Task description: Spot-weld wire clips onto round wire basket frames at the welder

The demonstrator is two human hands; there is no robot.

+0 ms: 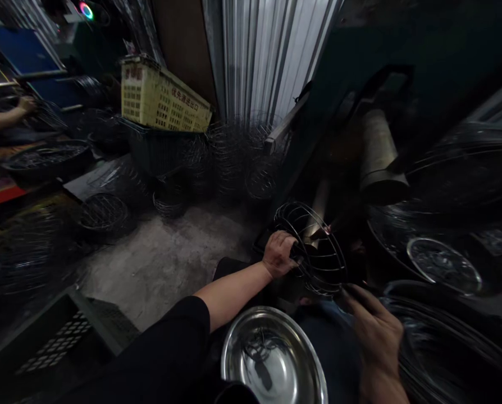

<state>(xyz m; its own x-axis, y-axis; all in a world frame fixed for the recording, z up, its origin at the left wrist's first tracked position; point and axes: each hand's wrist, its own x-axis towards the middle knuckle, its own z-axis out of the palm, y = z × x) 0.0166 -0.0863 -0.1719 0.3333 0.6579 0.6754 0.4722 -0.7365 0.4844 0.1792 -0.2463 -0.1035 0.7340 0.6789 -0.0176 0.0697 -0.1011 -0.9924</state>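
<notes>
The wire basket (323, 256) has open floor (179, 244) off to its left, a metal bowl (291, 373) just below, and a thick metal cylinder (379, 148) up to its right. It sits between both hands: the left hand (279, 253) has its fingers curled, pinching the left edge; the right hand (375, 325) reaches the lower rim, its grip too dark to tell.

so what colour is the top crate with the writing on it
The crate is pale yellow with reddish lettering; head view.
</notes>
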